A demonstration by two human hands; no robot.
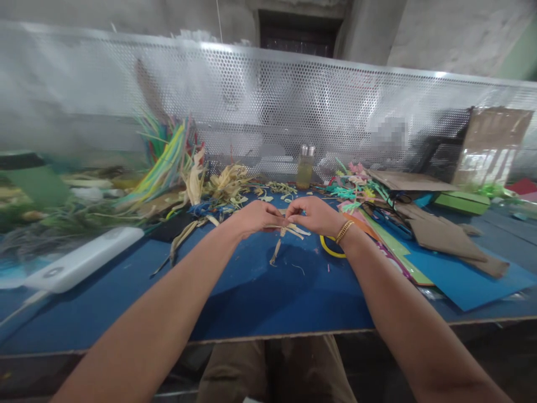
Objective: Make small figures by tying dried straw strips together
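Both of my hands meet over the middle of the blue table top. My left hand and my right hand are closed in a pinch on pale dried husk strips, which hang down between them toward the table. A gold bracelet sits on my right wrist. Just behind that wrist lies a yellow ring.
Dried husk pieces and coloured strips are piled at the back left. A small glass bottle stands before the perforated metal screen. Brown card and coloured paper sheets lie right. A white flat device lies left.
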